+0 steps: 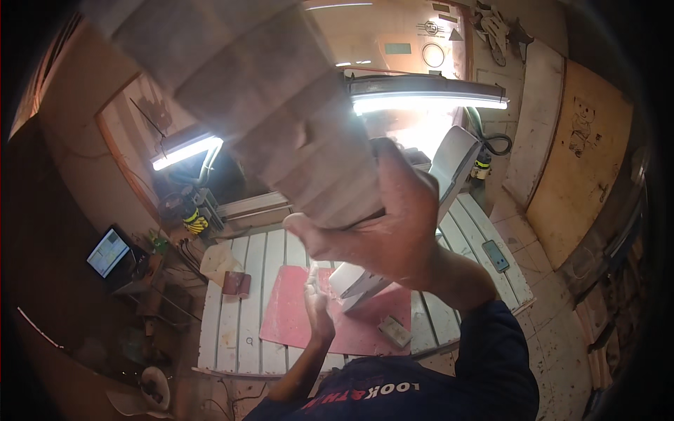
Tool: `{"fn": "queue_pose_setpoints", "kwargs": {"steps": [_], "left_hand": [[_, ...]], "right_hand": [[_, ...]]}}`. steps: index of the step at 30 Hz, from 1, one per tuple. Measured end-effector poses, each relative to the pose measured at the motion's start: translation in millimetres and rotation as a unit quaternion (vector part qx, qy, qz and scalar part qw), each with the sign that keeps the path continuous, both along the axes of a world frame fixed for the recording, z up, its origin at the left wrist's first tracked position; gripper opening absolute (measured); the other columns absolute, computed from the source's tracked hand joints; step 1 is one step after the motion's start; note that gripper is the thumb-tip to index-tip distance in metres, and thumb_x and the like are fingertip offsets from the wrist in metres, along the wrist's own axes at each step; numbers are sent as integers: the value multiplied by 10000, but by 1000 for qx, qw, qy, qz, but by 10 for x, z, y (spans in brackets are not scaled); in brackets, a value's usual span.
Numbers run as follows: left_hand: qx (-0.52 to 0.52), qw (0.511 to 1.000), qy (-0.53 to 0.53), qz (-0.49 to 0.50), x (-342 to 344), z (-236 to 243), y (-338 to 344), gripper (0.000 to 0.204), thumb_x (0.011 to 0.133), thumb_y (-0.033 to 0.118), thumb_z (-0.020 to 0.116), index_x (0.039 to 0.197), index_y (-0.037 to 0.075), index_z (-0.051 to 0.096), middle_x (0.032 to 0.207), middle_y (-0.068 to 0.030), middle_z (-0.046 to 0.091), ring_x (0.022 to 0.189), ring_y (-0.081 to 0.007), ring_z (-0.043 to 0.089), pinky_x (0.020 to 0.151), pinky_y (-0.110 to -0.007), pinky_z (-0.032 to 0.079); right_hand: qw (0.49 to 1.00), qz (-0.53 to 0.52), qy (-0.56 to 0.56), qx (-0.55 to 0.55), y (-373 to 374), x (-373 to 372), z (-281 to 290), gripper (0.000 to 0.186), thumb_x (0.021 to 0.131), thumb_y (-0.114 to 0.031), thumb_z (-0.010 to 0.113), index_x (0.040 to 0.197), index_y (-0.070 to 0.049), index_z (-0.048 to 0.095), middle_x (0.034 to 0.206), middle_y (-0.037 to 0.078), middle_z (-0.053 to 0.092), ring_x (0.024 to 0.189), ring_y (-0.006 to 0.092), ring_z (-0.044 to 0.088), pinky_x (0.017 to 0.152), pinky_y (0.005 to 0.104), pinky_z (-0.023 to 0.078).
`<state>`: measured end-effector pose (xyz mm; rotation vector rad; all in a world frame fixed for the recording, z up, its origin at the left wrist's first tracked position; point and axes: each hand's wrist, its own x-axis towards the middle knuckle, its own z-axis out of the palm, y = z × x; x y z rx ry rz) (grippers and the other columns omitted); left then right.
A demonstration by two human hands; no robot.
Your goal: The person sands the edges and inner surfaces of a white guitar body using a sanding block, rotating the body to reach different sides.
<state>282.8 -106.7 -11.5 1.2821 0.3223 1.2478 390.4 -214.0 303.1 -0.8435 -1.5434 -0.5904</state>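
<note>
My right hand (pixel 400 231) is raised close to the camera, its thumb and fingers closed on a grey-brown strip (pixel 274 119). The strip is creased across its width, looks like worn sandpaper, and is blurred toward the top. Lower down, my left hand (pixel 316 298), whitened with dust, holds the near end of a long white moulded part (pixel 357 282). That part slants up and away to the right, where its far end (pixel 455 158) shows beyond my right wrist. The right hand and strip cover its middle. Some left fingers are hard to make out.
A pink mat (pixel 288 309) lies on the white slatted table (pixel 232 330). On the table are a small pale block (pixel 394 331), a reddish-brown roll (pixel 236 284) and a phone (pixel 496 256). Lit tube lamps (pixel 432 103) hang beyond; a monitor (pixel 108 251) stands left.
</note>
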Motion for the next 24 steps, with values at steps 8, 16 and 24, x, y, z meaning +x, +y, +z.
{"fn": "queue_pose_setpoints", "kwargs": {"steps": [8, 16, 24], "left_hand": [[372, 924, 75, 42, -368, 1441, -34, 783, 810, 99, 840, 1413, -34, 358, 1306, -165, 521, 1202, -280, 547, 1012, -436, 472], [118, 961, -93, 230, -768, 1702, 445, 369, 904, 189, 754, 1152, 7, 551, 906, -90, 624, 878, -230, 623, 837, -437, 538], [165, 926, -105, 323, -1767, 1203, 1011, 398, 1028, 330, 578, 1303, 69, 454, 1009, -79, 487, 872, -206, 505, 832, -427, 491]], "right_hand": [[988, 24, -25, -149, 362, -725, 33, 567, 831, -364, 825, 1099, -3, 480, 932, 150, 651, 778, 338, 711, 638, 467, 567], [986, 76, -84, 126, 116, -592, -789, 470, 841, -314, 802, 1241, -107, 669, 1382, 128, 585, 1272, 323, 586, 961, 492, 543], [891, -165, 421, -50, 399, 1127, -3219, 641, 1031, -541, 505, 1334, 24, 507, 1301, 144, 561, 1187, 235, 508, 1029, 412, 424]]}}
